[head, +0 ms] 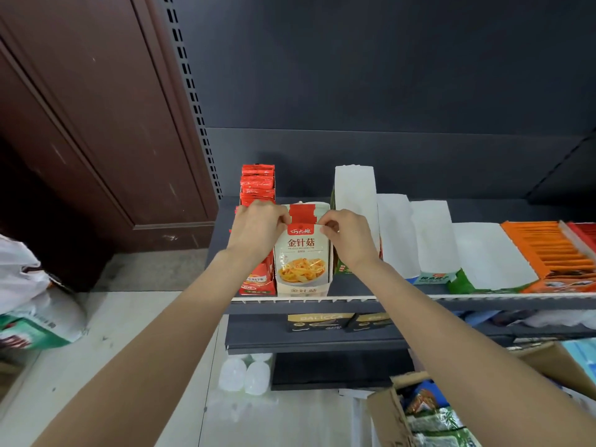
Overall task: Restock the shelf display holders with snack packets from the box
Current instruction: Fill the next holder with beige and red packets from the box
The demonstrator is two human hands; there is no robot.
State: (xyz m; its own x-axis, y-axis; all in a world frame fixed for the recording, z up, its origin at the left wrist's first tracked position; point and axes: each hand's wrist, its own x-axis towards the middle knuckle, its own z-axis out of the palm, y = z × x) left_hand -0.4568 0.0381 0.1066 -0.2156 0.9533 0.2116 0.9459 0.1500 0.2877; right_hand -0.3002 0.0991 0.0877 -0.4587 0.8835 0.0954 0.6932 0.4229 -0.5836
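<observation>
A white snack packet [301,253] with a red top and a picture of yellow mushrooms stands upright in a white display holder [302,289] at the shelf's front. My left hand [258,229] pinches the packet's upper left corner. My right hand [345,235] pinches its upper right corner. More red-topped packets stand behind the front one in the same holder. At the bottom right, an open cardboard box [387,414] on the floor holds several more packets [432,417].
A red holder [258,185] full of red packets stands left of the white one. White holders [354,191] and an orange holder [548,250] line the shelf [419,298] to the right. White bottles [245,375] sit below. Bags [29,301] lie on the floor at left.
</observation>
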